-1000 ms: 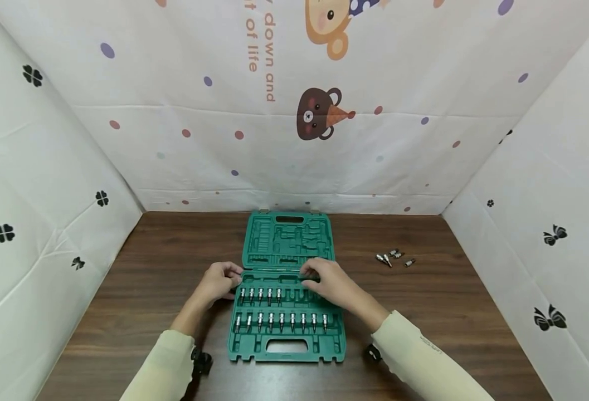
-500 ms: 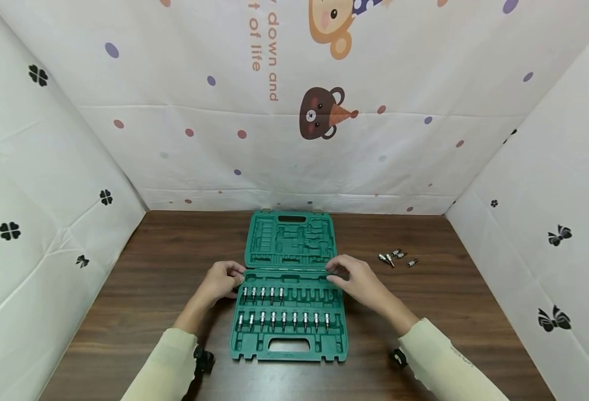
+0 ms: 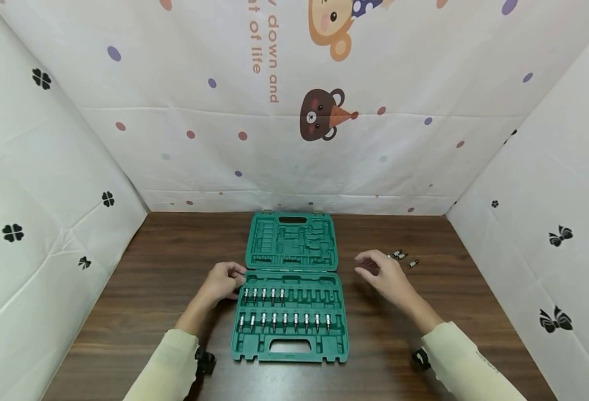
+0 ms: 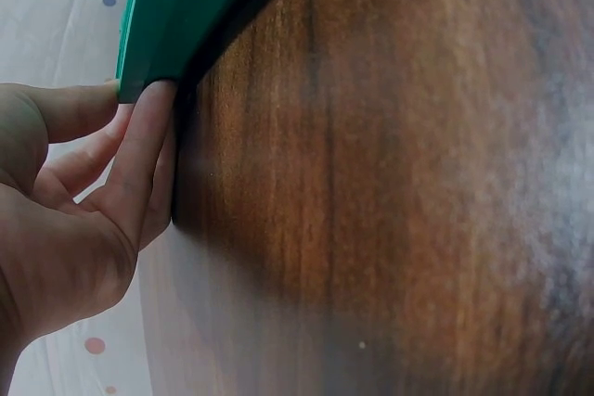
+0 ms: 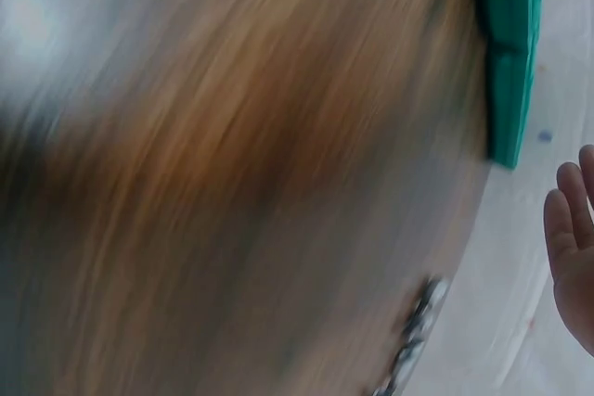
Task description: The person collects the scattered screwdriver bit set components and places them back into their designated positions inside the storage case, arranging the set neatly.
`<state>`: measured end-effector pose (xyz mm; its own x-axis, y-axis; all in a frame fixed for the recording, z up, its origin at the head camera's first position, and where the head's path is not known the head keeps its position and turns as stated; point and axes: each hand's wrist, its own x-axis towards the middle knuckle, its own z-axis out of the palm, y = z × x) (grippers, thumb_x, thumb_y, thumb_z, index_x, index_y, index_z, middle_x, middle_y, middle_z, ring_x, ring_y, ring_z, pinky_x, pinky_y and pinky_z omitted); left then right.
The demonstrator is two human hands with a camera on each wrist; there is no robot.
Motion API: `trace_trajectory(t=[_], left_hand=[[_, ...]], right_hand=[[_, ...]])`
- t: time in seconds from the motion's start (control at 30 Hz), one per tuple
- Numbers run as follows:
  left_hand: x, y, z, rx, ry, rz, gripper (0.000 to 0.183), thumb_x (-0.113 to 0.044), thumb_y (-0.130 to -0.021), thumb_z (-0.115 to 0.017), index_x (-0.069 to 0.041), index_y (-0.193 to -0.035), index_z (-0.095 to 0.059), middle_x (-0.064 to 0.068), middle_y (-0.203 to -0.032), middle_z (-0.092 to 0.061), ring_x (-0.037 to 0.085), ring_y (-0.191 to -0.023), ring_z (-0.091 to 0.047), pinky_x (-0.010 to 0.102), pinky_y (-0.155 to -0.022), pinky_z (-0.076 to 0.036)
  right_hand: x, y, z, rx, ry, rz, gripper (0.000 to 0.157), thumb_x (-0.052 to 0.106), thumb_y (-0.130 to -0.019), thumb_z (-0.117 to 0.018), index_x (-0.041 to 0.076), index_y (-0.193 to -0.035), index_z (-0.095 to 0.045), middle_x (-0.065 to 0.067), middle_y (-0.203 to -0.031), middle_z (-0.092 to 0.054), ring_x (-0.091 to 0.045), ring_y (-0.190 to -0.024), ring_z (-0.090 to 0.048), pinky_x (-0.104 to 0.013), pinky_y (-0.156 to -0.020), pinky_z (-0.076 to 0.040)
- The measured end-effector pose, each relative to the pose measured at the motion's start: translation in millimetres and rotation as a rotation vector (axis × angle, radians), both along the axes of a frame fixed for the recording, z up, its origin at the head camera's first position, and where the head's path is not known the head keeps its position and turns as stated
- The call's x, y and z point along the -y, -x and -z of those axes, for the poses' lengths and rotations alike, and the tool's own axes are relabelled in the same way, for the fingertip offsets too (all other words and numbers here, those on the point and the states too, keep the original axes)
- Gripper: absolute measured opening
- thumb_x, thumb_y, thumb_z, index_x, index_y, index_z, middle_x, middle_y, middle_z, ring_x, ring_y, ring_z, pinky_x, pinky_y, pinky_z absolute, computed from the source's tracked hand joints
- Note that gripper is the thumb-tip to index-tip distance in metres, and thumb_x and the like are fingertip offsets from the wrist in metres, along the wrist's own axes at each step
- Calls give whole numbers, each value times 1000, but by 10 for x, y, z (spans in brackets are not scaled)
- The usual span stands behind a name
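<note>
A green socket bit case (image 3: pixel 319 346) lies unfolded on the table, its lid (image 3: pixel 266 239) laid back toward the wall. Silver bit sockets stand in two rows, with the near row (image 3: pixel 285 320) longer than the far row (image 3: pixel 264 295), whose right-hand slots are bare. At the case's left edge my left hand (image 3: pixel 223 283) pinches the side between thumb and fingers; the left wrist view shows the thumb on top of the green corner (image 4: pixel 195 25). My right hand (image 3: pixel 387 278), holding nothing visible, hovers right of the case, near the loose bit sockets (image 3: pixel 399 254), partly covering them.
One more loose bit socket (image 3: pixel 413 263) lies slightly apart on the brown wooden table (image 3: pixel 184 239). Printed white cloth (image 3: pixel 274 161) closes off the back and both sides.
My right hand has moved from over the far row rightward, off the case and close to the loose bit sockets. The left hand keeps its place at the case edge.
</note>
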<state>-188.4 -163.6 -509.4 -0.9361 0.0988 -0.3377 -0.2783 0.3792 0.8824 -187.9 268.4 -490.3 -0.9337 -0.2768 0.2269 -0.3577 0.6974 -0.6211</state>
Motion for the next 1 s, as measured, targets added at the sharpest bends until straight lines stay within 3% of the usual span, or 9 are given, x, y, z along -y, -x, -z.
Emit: trace_trajectory(t=[0.17, 0.47, 0.83, 1.0], left_hand=[[-1, -4, 1, -5, 5, 4, 17, 1, -102, -60, 4, -117, -66, 18, -103, -63, 25, -87, -65, 41, -68, -64], [18, -1, 21, -13, 8, 8, 18, 1, -102, -59, 4, -118, -66, 18, -103, -62, 24, -86, -65, 41, -69, -64], [15, 4, 29, -4, -13, -1, 18, 1, -102, -58, 4, -118, -66, 18, -103, -62, 25, -88, -65, 41, -70, -64], [12, 3, 19, 5, -14, 0, 18, 2, -102, -58, 4, -118, -66, 18, -104, -63, 25, -88, -65, 41, -70, -64]], right_hand=[[-232, 15, 35, -44, -34, 65, 27, 15, -95, -77, 9, -119, -69, -5, -111, -69, -19, -96, -67, -42, -79, -60], [-554, 74, 108, -99, -72, 102, 26, 11, -91, -80, 7, -115, -69, -11, -113, -68, -29, -98, -67, -48, -78, -58], [-933, 132, 76, -30, -161, 125, 31, 15, -89, -83, 8, -117, -71, -11, -120, -67, -33, -99, -67, -34, -75, -57], [-1050, 146, 93, 35, -192, 137, 33, 18, -91, -81, 9, -121, -69, -13, -126, -65, -34, -104, -65, -41, -79, -56]])
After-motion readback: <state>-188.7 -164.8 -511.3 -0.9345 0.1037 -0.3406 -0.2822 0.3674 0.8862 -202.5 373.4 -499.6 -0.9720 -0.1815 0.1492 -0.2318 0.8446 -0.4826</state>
